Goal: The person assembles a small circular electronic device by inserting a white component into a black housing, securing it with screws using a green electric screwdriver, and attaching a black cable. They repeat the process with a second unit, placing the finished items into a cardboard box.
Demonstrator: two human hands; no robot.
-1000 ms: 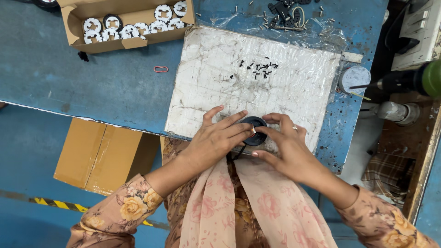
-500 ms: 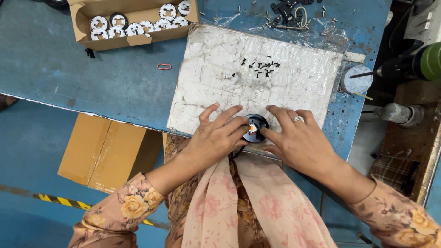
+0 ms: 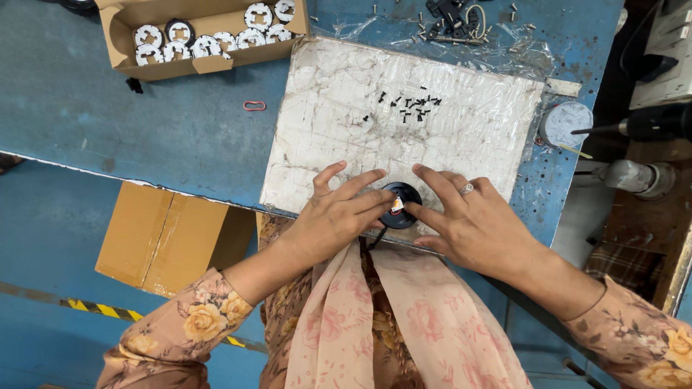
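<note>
Both hands low and flat, left hand point(image 3: 335, 216) and right hand point(image 3: 472, 223) fingertips nearly meeting.

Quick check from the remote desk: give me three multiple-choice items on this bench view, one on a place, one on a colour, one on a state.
1. Where is the round black part?
A. in the cardboard box
B. at the white board's near edge
C. on the floor

2. What colour is the rubber band?
A. red
B. green
C. yellow

3. What are the hands doing?
A. hanging idle
B. gripping the power tool
C. both touching the part

B: it lies on the white board.
A: red on the blue table.
C: left hand and right hand meet there.
</note>
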